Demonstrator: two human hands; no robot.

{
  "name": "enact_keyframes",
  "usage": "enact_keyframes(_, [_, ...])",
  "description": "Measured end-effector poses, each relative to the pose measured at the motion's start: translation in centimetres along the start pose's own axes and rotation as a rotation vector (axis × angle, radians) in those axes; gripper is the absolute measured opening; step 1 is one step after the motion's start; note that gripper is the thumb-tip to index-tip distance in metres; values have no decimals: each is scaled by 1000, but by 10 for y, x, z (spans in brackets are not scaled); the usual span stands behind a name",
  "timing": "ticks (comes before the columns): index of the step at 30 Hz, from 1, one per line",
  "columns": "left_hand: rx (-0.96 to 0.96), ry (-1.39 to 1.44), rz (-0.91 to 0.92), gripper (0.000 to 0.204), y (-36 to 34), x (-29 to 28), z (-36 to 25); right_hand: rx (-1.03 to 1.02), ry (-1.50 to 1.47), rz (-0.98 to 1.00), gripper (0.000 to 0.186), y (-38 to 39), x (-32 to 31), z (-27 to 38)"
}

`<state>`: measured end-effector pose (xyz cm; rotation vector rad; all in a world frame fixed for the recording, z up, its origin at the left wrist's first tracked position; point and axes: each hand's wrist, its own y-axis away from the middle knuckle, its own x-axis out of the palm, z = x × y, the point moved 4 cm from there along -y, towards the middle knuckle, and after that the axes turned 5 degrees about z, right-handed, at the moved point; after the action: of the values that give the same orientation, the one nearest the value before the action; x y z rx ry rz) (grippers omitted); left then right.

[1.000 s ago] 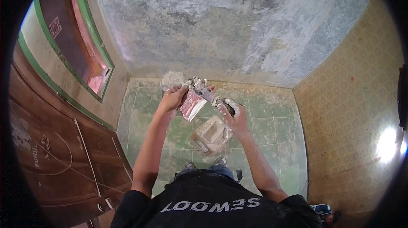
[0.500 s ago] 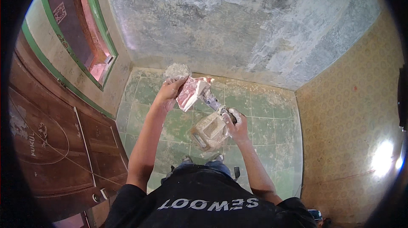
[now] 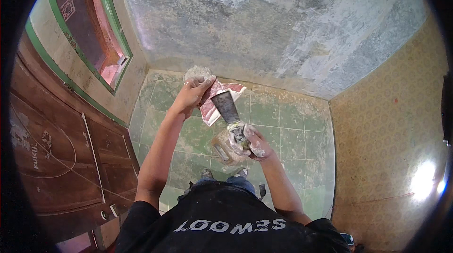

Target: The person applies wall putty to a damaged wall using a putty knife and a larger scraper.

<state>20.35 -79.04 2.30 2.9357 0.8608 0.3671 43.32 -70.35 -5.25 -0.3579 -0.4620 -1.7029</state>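
In my left hand (image 3: 189, 95) is a creased, dusty red-and-white sheet (image 3: 212, 99), pinched between thumb and fingers. My right hand (image 3: 258, 143) is closed round the whitened, crusted handle of a putty knife (image 3: 227, 107). Its dark, flat blade points up and to the left, overlapping the sheet in this view. Below the knife stands a dusty, box-shaped plastic container (image 3: 222, 151), partly covered by the right hand and the handle. A rounded, pale, crusty lump (image 3: 198, 71) shows just beyond my left hand; what it rests on is hidden.
Green floor tiles (image 3: 295, 147) carry pale dust and smears. A grey, patchily coated wall (image 3: 226, 31) rises ahead. Patterned tan wall (image 3: 382, 111) stands on the right. On the left are a brown wooden door (image 3: 61, 158) and a green-framed window (image 3: 123, 57).
The putty knife has turned and come nearer to me, so its flat blade now shows clearly. My left hand has shifted slightly, still on the sheet.
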Motion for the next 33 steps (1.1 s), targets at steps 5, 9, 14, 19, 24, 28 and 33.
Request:
enact_keyframes(5, [-55, 138, 76, 26, 3, 3, 5, 57, -250, 98, 32, -9, -2, -19])
enact_keyframes(9, [-140, 284, 54, 23, 5, -22, 16, 205, -244, -107, 42, 2, -28, -55])
enact_keyframes(14, [-67, 172, 33, 24, 9, -30, -6, 277, -91, -333, 64, 41, -120, -114])
enact_keyframes(19, [-40, 53, -5, 27, 15, -28, -3, -288, 472, -425, 43, 29, -6, 24])
enact_keyframes(24, [-53, -86, 96, 28, 21, -5, -5, -536, 747, -542, 34, 5, 41, 58])
enact_keyframes(28, [-63, 274, 100, 26, 23, 2, -3, -507, 977, -559, 36, 7, 27, 16])
enact_keyframes(33, [4, 38, -29, 30, 30, -26, -3, -570, 1065, -519, 33, 24, 6, -22])
